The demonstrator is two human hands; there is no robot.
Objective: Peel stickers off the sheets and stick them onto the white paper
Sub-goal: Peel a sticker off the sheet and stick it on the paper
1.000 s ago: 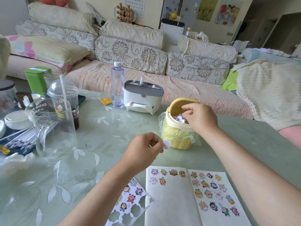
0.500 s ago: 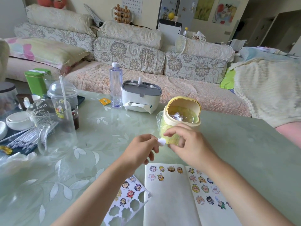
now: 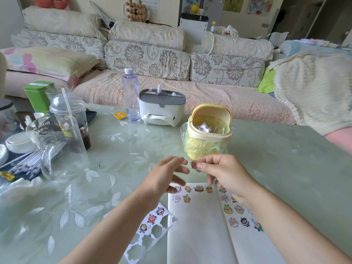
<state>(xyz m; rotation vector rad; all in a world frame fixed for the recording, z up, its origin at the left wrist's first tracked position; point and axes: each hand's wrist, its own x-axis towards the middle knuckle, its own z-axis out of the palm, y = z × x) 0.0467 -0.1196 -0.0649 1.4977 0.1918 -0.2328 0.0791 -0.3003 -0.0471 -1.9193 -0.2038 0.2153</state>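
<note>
White paper (image 3: 198, 225) lies just below, ready for sticking; my right hand (image 3: 226, 176) pinches a sticker (image 3: 194, 165), my left hand (image 3: 163, 178) has its fingers apart.

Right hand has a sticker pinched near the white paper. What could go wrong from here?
1. The sticker, pinched by the right hand at its fingertips, could curl or cling to the skin.
2. The white paper already carries placed stickers at its top-left corner, so a hurried placement might overlap one.
</note>
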